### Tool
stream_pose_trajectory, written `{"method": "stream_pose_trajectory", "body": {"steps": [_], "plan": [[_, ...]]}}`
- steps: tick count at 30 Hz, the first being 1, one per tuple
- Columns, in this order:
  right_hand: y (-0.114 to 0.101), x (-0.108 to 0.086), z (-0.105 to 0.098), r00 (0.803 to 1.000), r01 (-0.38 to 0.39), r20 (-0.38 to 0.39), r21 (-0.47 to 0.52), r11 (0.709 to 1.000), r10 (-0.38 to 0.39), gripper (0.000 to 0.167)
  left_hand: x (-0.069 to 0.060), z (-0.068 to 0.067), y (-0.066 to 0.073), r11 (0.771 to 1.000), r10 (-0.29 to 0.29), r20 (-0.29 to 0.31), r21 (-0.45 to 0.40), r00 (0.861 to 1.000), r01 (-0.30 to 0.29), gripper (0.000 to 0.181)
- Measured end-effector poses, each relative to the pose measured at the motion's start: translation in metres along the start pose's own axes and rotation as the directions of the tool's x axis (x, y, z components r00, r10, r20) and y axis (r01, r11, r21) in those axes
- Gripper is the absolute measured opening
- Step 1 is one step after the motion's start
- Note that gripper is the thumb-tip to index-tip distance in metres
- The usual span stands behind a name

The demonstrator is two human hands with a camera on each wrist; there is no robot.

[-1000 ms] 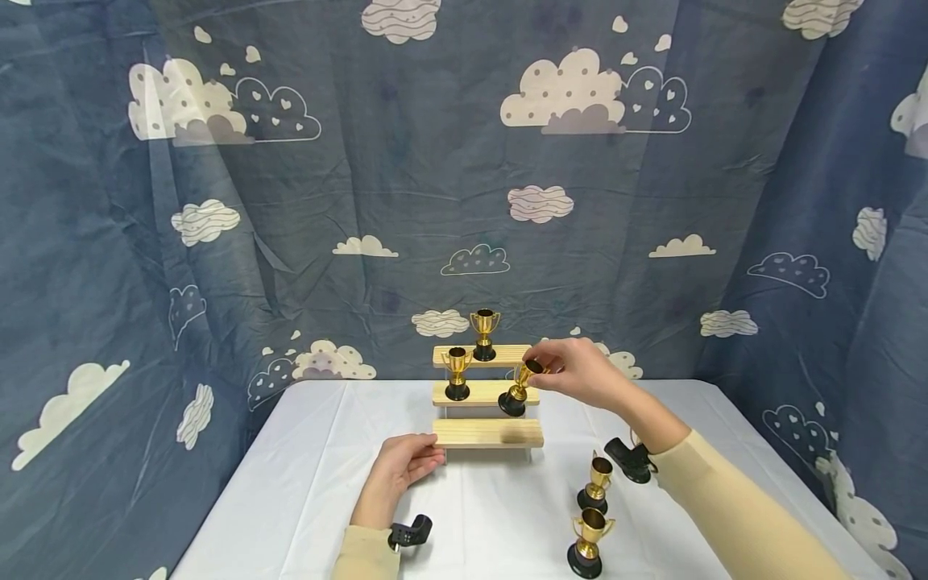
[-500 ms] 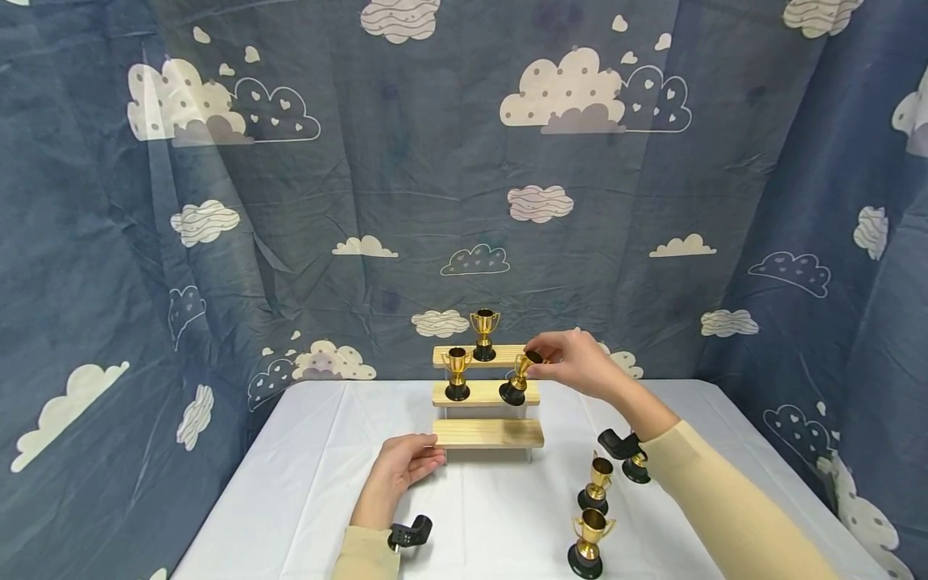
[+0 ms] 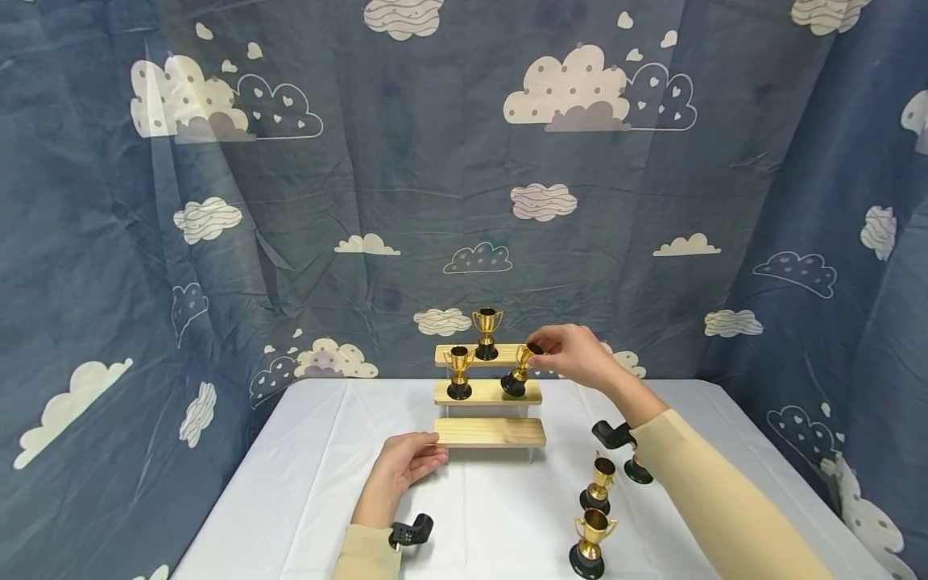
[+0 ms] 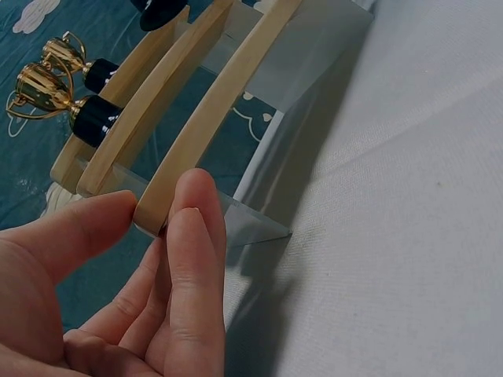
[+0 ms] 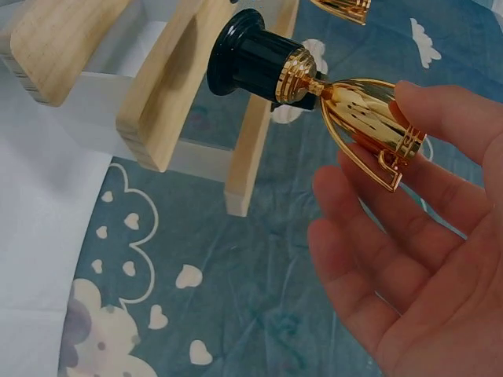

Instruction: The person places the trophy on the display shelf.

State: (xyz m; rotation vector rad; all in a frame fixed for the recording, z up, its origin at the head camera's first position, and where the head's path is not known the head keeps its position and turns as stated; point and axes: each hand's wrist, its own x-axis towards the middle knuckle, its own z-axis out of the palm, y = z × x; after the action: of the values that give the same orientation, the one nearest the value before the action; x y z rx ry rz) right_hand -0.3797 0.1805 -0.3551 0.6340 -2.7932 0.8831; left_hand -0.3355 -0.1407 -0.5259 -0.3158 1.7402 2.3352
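Observation:
My right hand (image 3: 576, 354) pinches a small gold trophy cup (image 5: 263, 67) by the upper part of its bowl, thumb on one side and fingers on the other. Its black base is tilted over the right part of the middle step; whether it touches the wood, I cannot tell. My left hand (image 3: 400, 467) grips the left end of the lowest step of a three-tier wooden stand (image 3: 490, 432). On the middle step's left part stands another trophy (image 3: 459, 373). A further trophy (image 3: 486, 333) is upright on the top step.
Right of the stand, two trophies (image 3: 598, 485) (image 3: 590, 544) stand on the white-clothed table (image 3: 290, 483). A third trophy (image 3: 638, 471) is partly hidden by the right sleeve and wrist camera. A blue cloud-print curtain (image 3: 406, 177) hangs behind the table.
My right hand has carried the trophy slightly up and back, from the middle step's front edge to over its surface. The left hand keeps its hold on the lowest step.

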Motion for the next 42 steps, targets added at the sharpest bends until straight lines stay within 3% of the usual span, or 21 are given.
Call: {"method": "stream_pose_trajectory", "body": {"steps": [17, 42], "plan": [[-0.001, 0.014, 0.013, 1.000, -0.003, -0.006, -0.060, 0.998, 0.003, 0.035, 0.002, 0.000, 0.001, 1.000, -0.005, 0.005, -0.007, 1.000, 0.005, 0.035], [-0.010, 0.023, 0.027, 0.998, 0.025, 0.054, -0.145, 0.989, -0.018, 0.040, -0.001, 0.001, 0.002, 1.000, -0.005, 0.002, 0.002, 1.000, 0.005, 0.032]]}}
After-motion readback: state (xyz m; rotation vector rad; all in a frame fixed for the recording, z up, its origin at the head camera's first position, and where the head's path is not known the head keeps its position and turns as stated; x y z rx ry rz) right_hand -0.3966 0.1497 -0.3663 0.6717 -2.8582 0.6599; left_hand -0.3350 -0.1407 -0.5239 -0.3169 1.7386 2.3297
